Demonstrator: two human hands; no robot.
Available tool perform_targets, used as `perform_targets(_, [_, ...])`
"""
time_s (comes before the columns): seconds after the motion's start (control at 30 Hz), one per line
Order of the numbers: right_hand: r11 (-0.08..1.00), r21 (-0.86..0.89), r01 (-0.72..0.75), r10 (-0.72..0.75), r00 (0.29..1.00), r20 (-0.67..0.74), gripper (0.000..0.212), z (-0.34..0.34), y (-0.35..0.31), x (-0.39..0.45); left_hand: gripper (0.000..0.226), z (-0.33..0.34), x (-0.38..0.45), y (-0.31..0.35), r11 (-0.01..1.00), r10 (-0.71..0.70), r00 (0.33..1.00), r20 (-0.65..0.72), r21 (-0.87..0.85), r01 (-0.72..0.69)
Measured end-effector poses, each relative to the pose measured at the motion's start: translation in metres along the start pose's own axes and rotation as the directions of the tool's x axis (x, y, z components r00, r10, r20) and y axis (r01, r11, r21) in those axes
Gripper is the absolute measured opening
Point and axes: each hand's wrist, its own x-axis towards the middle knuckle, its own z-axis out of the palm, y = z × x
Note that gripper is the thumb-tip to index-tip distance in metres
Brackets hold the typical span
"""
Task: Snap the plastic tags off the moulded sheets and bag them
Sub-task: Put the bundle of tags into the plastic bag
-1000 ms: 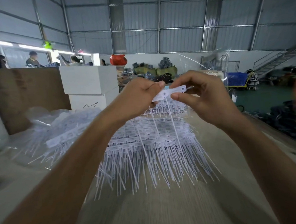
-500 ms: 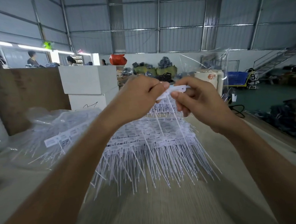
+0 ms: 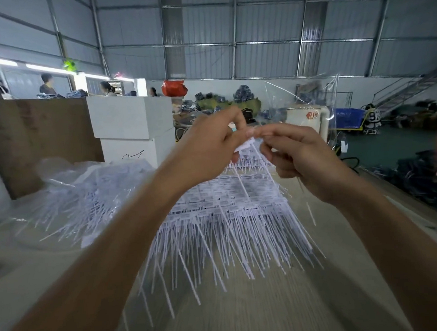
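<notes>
Both hands are raised over the table and meet at a small strip of white plastic tags (image 3: 246,145). My left hand (image 3: 211,150) pinches the strip's left end, and my right hand (image 3: 295,156) pinches its right end with thumb and forefinger. Thin white tails hang down from the strip. Below them lies a stack of white moulded tag sheets (image 3: 230,210), tails fanned toward me. A clear plastic bag (image 3: 69,188) holding loose tags lies on the table to the left.
A brown cardboard panel (image 3: 33,139) and stacked white boxes (image 3: 132,129) stand at the back left. Another clear bag (image 3: 307,95) rises behind my hands. The wooden table (image 3: 270,314) drops off on the right to a floor with dark bundles. People stand far off left.
The strip has folded between my fingers and shows shorter than before. My right hand has moved closer to the left, fingertips now nearly touching.
</notes>
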Motion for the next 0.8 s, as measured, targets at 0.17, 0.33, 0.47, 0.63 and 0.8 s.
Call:
perform_targets(0.17, [0.981,-0.187,0.055,-0.048,0.998,0.040,0.020,0.006,-0.008,-0.003,0.014,0.004,0.002,-0.003,1.000,0.000,0.998,-0.058,-0.016,-0.001])
perform_targets(0.33, [0.972,-0.207,0.112,-0.119,0.993,-0.018,0.014,0.006,-0.008,-0.003,0.014,0.004,0.001,-0.002,0.991,-0.076,0.997,0.035,-0.104,0.079])
perform_targets(0.47, [0.992,-0.113,0.064,-0.089,0.968,-0.236,0.012,-0.004,-0.008,-0.002,0.022,0.001,-0.001,-0.007,0.942,-0.267,0.946,0.186,-0.154,0.296])
perform_targets(0.63, [0.996,-0.084,0.016,-0.030,0.987,-0.160,0.007,-0.005,-0.004,-0.001,0.025,0.003,-0.002,-0.005,0.966,-0.239,0.968,0.078,-0.086,0.246])
perform_targets(0.8, [0.967,-0.247,0.057,-0.071,0.996,-0.050,0.003,-0.011,-0.007,0.000,0.027,0.003,0.002,0.003,0.936,-0.170,0.980,-0.102,0.294,0.193])
